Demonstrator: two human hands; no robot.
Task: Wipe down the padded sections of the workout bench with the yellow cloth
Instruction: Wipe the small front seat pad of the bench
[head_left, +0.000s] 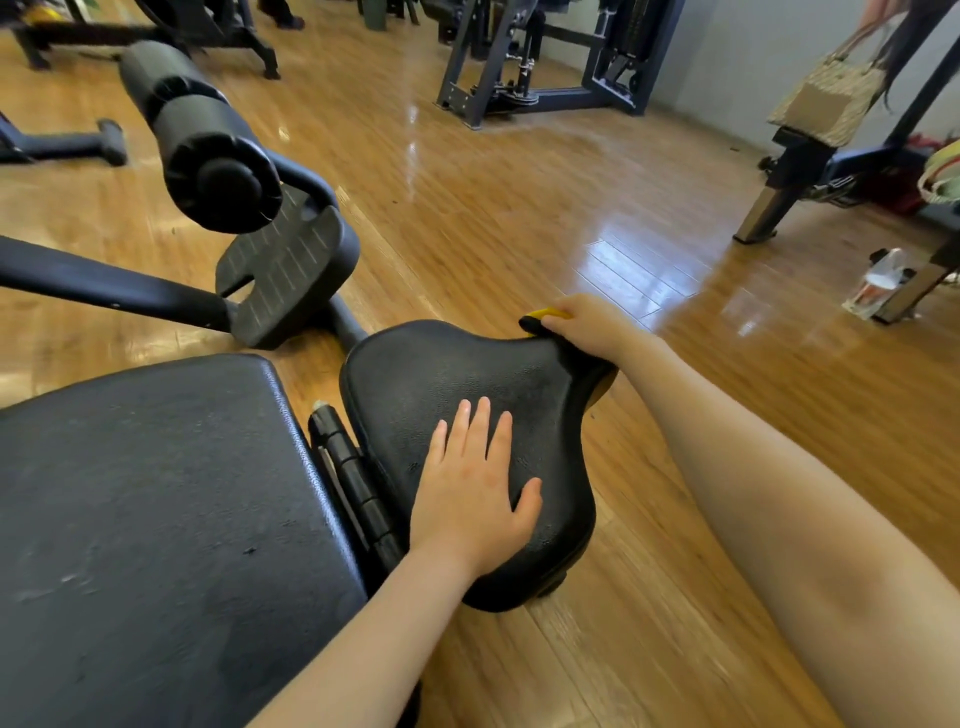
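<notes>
The left hand lies flat in the lower middle of the frame, palm down on the black seat pad, its grip wide with the fingers spread and holding nothing. The right hand sits at the far edge of that same pad, just right of the frame's centre, its grip closed on the yellow cloth. Only a small strip of the cloth shows, poking out to the left of the curled fingers and touching the pad's upper rim.

The seat pad is rounded and slightly tilted, with a wooden floor around it. To its left, filling the lower left of the frame, is the larger back pad, separated from the seat by a narrow gap where a black hinge bar runs. In the upper left, a pair of black foam rollers stands above a ribbed foot plate. A clear bottle stands on the floor at the right edge, beside the metal leg of another machine. A woven bag hangs in the upper right.
</notes>
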